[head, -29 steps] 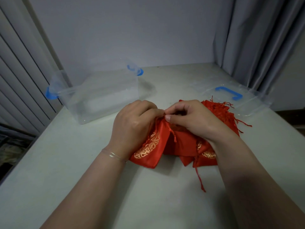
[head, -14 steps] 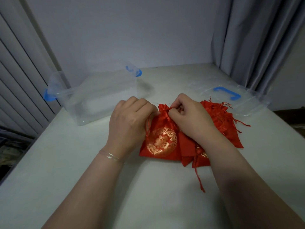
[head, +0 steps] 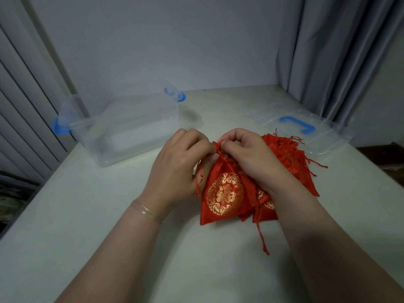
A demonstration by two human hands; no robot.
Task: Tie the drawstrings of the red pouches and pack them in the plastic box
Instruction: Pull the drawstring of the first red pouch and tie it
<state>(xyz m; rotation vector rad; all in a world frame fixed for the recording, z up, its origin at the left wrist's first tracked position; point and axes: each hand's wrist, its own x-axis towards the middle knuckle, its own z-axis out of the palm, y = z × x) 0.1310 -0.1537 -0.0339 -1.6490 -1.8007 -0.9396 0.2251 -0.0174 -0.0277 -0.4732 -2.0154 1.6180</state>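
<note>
A red pouch point(head: 220, 193) with a gold round pattern lies in the middle of the table, its gathered neck pointing away from me. My left hand point(head: 177, 169) and my right hand point(head: 251, 154) meet at that neck, and each pinches the red drawstring there. A loose cord end hangs beside my left palm. Under and behind my right hand lies a pile of other red pouches point(head: 290, 158). The clear plastic box point(head: 122, 125) with blue clips stands open at the left rear.
The box's clear lid point(head: 306, 130) with a blue handle lies at the right rear near the table edge. Grey curtains hang at the right, a slatted panel stands at the left. The pale table point(head: 87, 215) stretches toward me.
The pouch was turned from lying edge-on to flat, gold pattern up. Both hands shifted away from me to its neck and closed on the drawstring.
</note>
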